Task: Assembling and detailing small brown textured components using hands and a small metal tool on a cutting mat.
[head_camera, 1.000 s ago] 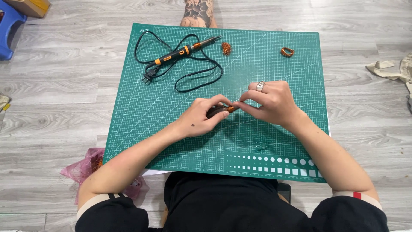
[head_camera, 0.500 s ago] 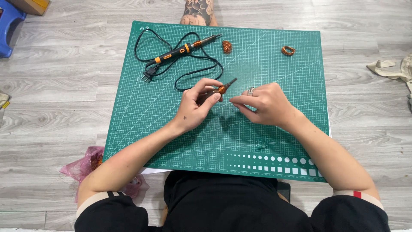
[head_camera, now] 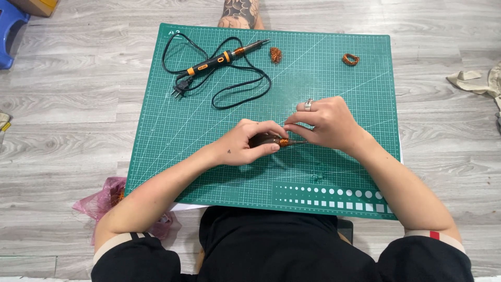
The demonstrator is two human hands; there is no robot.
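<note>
slim copper-banded tool (head_camera: 274,141) between fingers (head_camera: 292,127)

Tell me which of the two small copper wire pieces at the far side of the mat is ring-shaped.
The copper ring near the mat's far right corner: it shows an open middle. The copper clump beside the soldering iron tip is a dense wad.

Green cutting mat (head_camera: 339,89) with pale grid lines, white squares along its near edge. Black-and-orange soldering iron (head_camera: 222,58), black cord (head_camera: 245,86). Copper-orange wire coils (head_camera: 350,59) near far edge. Grey wood-grain floor (head_camera: 68,104). Pink bag (head_camera: 102,201).
</note>
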